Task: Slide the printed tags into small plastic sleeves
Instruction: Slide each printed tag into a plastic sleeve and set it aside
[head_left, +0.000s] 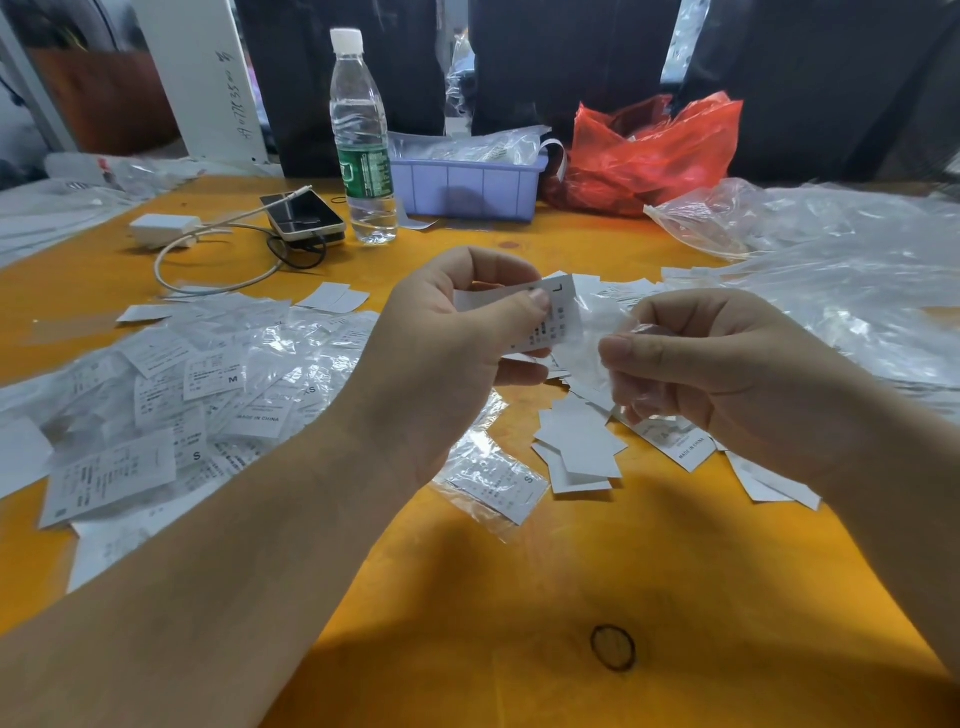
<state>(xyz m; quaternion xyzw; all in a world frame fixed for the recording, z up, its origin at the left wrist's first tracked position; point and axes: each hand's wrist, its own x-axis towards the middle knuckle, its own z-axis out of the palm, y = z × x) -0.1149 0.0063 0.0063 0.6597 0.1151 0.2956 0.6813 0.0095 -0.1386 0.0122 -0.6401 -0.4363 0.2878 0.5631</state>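
Tags already in sleeves (171, 410) lie heaped on the left of the orange worktop (519, 571), too many and too overlapped to count; the letters M, XS and S show among them. Behind that heap sit one white charger (161, 228), one phone (304, 215) with a cable, one water bottle (362, 145) standing upright, one lilac tray (467, 189) and one red bag (654, 150). One sleeved tag marked S (501, 486) lies alone just below the left hand (441, 353). That hand is raised above the worktop, thumb and fingers pinching one printed tag (545, 317) marked L, which juts to the right from the fingertips. Just right of it, the right hand (727, 364) has its thumb and fingers curled on one clear plastic sleeve (602, 332), whose near end meets the tag's edge; whether the tag is inside cannot be told. Under both hands lies a small pile of loose tags (582, 447), mostly blank side up. One black rubber band (613, 647) lies near the front edge. Crumpled clear plastic (831, 270) covers the right side.
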